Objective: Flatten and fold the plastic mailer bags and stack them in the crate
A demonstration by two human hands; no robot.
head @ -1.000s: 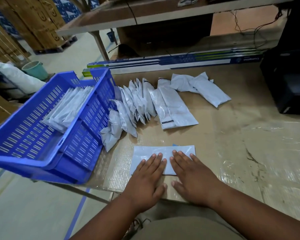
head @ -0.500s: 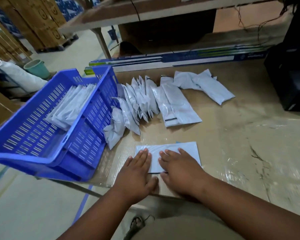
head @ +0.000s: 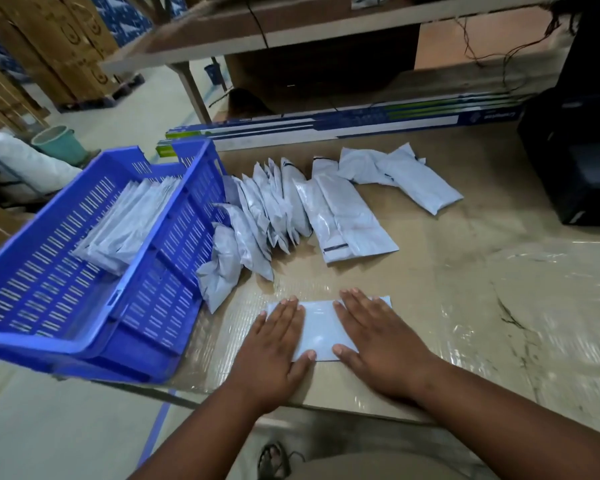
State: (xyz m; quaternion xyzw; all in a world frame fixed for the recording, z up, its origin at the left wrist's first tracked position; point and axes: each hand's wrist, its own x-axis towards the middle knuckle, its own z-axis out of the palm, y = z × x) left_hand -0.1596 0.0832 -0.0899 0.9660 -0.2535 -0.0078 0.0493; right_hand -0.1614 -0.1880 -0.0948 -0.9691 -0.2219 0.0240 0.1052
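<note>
We pressed both palms flat on one mailer bag [head: 317,329], a thin, smooth, pale blue-white plastic rectangle lying at the near edge of the surface [head: 482,271]. Its long axis ran left to right across us, its right end reaching a little past our right hand. Our left hand [head: 274,348] covered its left end and our right hand [head: 378,341] its right part; on both, the grip was loose, fingers straight and spread, pressing down and curled round nothing. A bare strip of the bag showed between them.

The surface was tan board under wrinkled, glossy clear film, cracked toward the right. Beyond the bag, well apart, puffy mailers [head: 267,209] of crinkled grey-white plastic stood on edge in a fanned row leaning against the crate [head: 84,344], with two flatter ones [head: 343,220] lying beside them, black strips showing at their ends, and two more [head: 406,174] farther right. The crate, blue slotted plastic, overhung the surface's left edge and held a slanted stack of folded bags [head: 129,223]. Long printed cartons [head: 343,126] lay along the far edge, and a black box-like thing [head: 575,150] stood at the right.
</note>
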